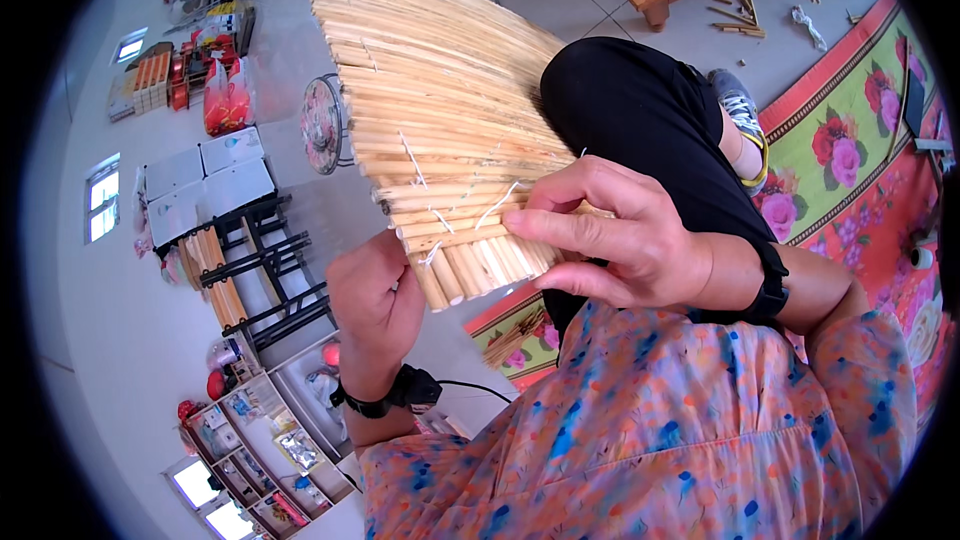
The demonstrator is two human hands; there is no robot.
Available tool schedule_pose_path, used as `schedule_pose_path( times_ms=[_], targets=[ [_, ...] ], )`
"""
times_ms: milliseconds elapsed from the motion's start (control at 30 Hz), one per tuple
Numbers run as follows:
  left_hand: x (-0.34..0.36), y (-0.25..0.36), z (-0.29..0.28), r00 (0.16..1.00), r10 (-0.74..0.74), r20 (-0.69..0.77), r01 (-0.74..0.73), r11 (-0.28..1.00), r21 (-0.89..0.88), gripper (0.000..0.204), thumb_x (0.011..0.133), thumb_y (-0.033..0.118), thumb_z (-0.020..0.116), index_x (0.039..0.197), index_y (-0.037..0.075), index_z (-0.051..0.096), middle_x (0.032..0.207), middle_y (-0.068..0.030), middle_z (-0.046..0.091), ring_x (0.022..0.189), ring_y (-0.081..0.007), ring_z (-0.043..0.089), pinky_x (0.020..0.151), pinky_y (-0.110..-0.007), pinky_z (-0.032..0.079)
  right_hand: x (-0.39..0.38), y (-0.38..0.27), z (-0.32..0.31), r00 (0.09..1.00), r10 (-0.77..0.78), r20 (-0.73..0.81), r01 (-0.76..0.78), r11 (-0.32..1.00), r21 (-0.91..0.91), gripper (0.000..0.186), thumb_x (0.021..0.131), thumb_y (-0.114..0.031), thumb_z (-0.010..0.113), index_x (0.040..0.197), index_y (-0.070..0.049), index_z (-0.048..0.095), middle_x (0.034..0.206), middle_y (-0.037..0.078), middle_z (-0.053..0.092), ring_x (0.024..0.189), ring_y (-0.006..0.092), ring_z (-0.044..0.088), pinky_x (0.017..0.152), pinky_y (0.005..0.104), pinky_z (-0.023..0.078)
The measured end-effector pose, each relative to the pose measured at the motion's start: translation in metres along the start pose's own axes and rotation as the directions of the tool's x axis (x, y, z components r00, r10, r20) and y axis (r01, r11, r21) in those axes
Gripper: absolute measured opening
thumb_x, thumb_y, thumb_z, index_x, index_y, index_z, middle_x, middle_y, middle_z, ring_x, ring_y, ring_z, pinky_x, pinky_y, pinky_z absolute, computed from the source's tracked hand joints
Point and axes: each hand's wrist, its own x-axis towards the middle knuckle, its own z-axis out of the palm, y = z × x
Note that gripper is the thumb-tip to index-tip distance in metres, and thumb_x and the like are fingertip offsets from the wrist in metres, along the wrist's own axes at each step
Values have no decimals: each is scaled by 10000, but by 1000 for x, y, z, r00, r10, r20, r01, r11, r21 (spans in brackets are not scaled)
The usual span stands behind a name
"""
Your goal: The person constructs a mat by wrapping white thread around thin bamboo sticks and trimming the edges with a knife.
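Head view: stick mat lying beside bent knee, most sticks seemingly sitting joined; white string ends hanging loose, fastening looking unfinished. Right hand pinching near edge; left hand supporting corner, fingertips hiding, grip unclear.

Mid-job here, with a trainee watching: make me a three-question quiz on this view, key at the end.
1. Multiple choice: what colour is the string on the stick mat? A red, B white, C black.
2. True or false: both of the person's wrists carry a black band.
3. Fill in: a fingertip of the person's ____ hand rests on the mat's upward face.

Key: 1 B; 2 true; 3 right hand.
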Motion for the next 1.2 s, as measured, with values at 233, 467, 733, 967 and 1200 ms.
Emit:
schedule_pose_path(
  times_ms=[233, 467, 733, 967, 1200],
  targets=[
    [-3, 0, 12, 994, -20, -105, 11, 997, -82, 230, 787, -80, 589, 984, -8, 683, 841, -161, 691, 682, -305, 675, 600, -309, 503, -1, 1, 1, 1000, -3, -11, 4, 997, 83, 508, 752, -135, 776, 1236, -67, 636, 1017, 77, 574, 786, 199, 565, 674, 300, 506],
    [-2, -1, 15, 994, -9, -113, -5, 992, -124, 248, 785, -102, 573, 988, -15, 686, 844, -152, 700, 683, -283, 687, 600, -300, 506, -1, 2, 1, 1000, -7, -17, 9, 996, 88, 515, 746, -121, 780, 1238, -70, 636, 1026, 80, 576, 804, 204, 572, 684, 297, 508],
    [-5, 2, 18, 989, -47, -142, 22, 985, -170, 262, 797, -115, 557, 1006, -19, 684, 842, -156, 700, 690, -269, 692, 607, -291, 506, -1, 3, -2, 999, -31, 22, 29, 996, 84, 487, 790, -184, 767, 1229, -21, 635, 1058, 121, 588, 823, 226, 585, 703, 318, 499],
    [-2, 1, 18, 989, -49, -138, 20, 979, -204, 250, 802, -108, 558, 997, -18, 686, 831, -154, 700, 685, -261, 691, 607, -286, 504, 0, 2, -3, 999, -32, 23, 30, 996, 83, 488, 792, -184, 765, 1232, -20, 633, 1060, 125, 590, 832, 232, 587, 710, 321, 499],
    [5, 9, 21, 987, -57, -148, 22, 973, -228, 179, 794, -39, 612, 948, -8, 698, 796, -148, 690, 669, -275, 682, 600, -295, 504, 3, 1, 0, 999, -33, -8, 33, 996, 77, 504, 739, -126, 778, 1218, -50, 638, 1038, 88, 598, 829, 227, 593, 712, 320, 515]
  ],
)
